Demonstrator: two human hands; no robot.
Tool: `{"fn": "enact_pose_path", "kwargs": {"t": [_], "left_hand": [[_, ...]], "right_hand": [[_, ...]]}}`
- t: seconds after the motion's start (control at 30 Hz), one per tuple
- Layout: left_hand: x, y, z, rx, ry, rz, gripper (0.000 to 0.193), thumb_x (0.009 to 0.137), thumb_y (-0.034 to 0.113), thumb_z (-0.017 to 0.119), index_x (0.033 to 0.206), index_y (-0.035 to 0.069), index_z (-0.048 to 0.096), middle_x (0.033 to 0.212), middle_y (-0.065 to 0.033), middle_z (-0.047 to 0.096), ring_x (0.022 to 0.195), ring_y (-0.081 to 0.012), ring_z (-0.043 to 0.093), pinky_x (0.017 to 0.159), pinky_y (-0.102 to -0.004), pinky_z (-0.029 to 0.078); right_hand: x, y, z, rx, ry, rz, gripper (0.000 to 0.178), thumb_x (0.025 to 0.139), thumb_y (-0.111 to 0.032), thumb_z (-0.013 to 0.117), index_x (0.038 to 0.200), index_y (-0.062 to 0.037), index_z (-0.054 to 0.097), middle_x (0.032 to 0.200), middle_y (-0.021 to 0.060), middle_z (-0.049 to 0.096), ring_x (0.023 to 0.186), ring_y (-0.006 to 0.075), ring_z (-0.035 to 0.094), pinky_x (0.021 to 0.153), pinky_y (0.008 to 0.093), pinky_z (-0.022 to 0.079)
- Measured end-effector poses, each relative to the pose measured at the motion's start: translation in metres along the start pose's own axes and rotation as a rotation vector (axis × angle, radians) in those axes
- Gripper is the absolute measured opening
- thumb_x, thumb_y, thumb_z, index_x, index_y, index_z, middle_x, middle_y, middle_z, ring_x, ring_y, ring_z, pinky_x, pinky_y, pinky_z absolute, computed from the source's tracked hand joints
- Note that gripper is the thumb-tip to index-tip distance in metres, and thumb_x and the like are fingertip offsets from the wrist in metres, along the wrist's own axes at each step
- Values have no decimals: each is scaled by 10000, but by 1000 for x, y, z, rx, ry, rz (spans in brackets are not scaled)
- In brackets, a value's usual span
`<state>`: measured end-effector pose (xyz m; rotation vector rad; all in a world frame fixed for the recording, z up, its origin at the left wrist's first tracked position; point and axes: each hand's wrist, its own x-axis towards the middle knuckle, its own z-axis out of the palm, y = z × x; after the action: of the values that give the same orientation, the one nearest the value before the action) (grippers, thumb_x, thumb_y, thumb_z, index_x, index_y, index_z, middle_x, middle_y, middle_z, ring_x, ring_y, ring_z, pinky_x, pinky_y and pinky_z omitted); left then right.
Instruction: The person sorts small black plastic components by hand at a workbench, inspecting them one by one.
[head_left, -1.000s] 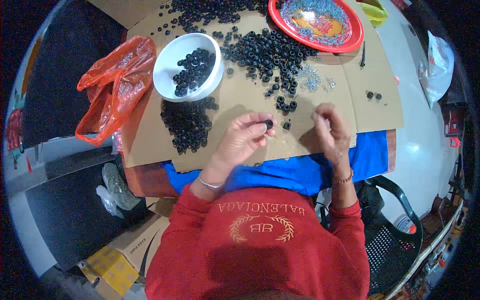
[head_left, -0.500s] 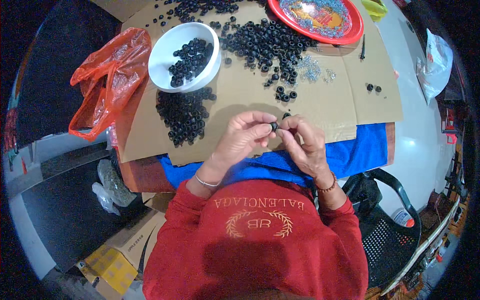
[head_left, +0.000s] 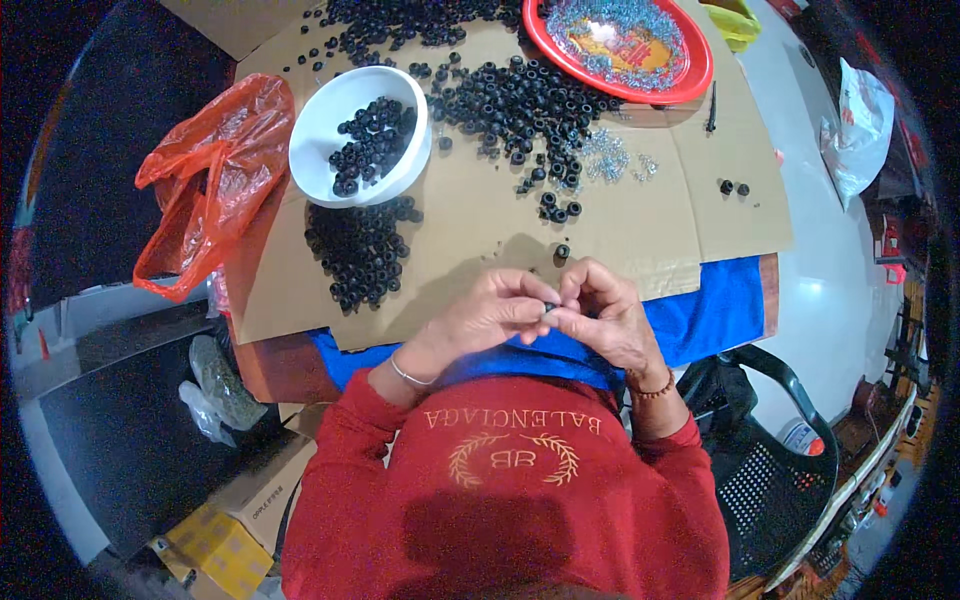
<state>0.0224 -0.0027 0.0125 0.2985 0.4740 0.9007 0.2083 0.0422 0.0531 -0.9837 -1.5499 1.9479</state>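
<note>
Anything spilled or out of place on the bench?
Mildly: two black rings lie alone on the cardboard sheet, right of the main ring pile, and small clear bits are scattered outside the red tray. Nothing looks damaged.

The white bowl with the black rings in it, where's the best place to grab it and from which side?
Probably the bare near rim of the white bowl, taken from above with fingers hooked over the edge. It sits upright and open, the black rings lie toward its far right side, and the orange bag crowds its left. Both the left hand and the right hand are busy pinching a small black part.
</note>
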Motion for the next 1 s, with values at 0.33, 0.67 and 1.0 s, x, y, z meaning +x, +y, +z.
{"fn": "enact_pose_path", "kwargs": {"t": [0.33,0.67,1.0], "left_hand": [[12,14,-13,-306,-33,64,170,820,18,574,990,22,579,907,-90,587,754,-129,576,609,-228,490],[8,13,-17,-237,-79,48,162,814,42,591,975,33,585,895,-91,587,720,-131,569,584,-233,474],[6,9,-15,-145,-14,8,158,816,51,593,971,27,576,889,-93,582,716,-129,564,556,-221,482]], "right_hand": [[64,-3,-28,-910,506,-519,66,740,-16,608,802,-35,599,746,98,538,639,223,540,583,287,420],[96,-6,-22,-1271,310,-548,128,692,-50,620,818,-66,612,737,88,517,712,272,522,619,372,422],[95,-12,-12,-1221,287,-585,163,687,-50,628,846,-78,608,798,75,539,754,262,524,648,374,423]]}}
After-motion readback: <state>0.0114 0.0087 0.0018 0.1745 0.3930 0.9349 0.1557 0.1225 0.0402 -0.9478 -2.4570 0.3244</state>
